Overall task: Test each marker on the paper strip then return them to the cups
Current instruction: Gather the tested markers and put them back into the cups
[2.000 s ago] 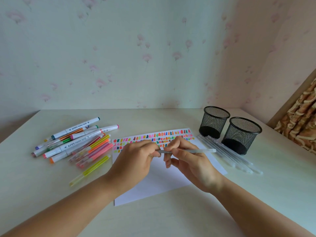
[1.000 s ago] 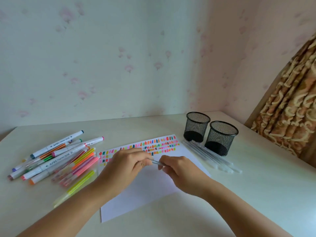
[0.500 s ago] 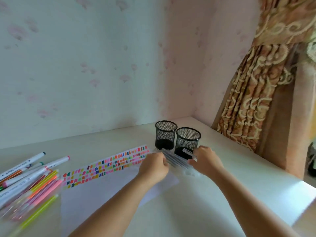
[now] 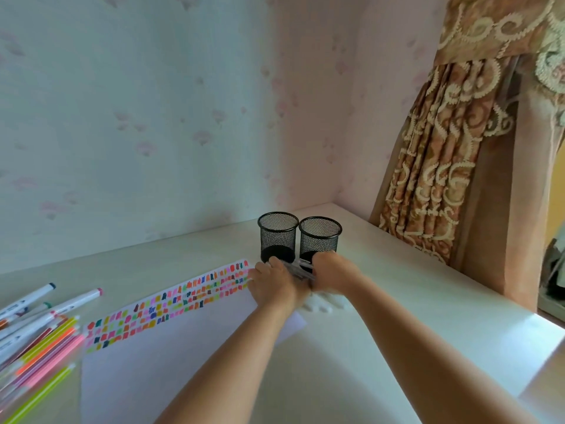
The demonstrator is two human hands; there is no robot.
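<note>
Two black mesh cups point(image 4: 277, 237) point(image 4: 319, 240) stand side by side at the back of the white table. Just in front of them my left hand point(image 4: 273, 286) and my right hand point(image 4: 331, 275) close in from both sides on a bundle of clear pens point(image 4: 298, 270) lying on the table. The pens' near ends point(image 4: 318, 306) stick out blurred below my hands. The white paper point(image 4: 171, 356) with rows of colour swatches point(image 4: 171, 301) lies to the left. Coloured markers point(image 4: 39, 338) lie in a heap at the far left.
The table's right edge point(image 4: 501, 304) runs close to a patterned curtain point(image 4: 443, 163). Walls meet in a corner behind the cups. Bare tabletop point(image 4: 382, 347) lies to the right of my forearms.
Two seconds ago both hands held one clear pen over the paper. Since then they moved right to the pens by the cups and closed around the bundle; the view swung right.
</note>
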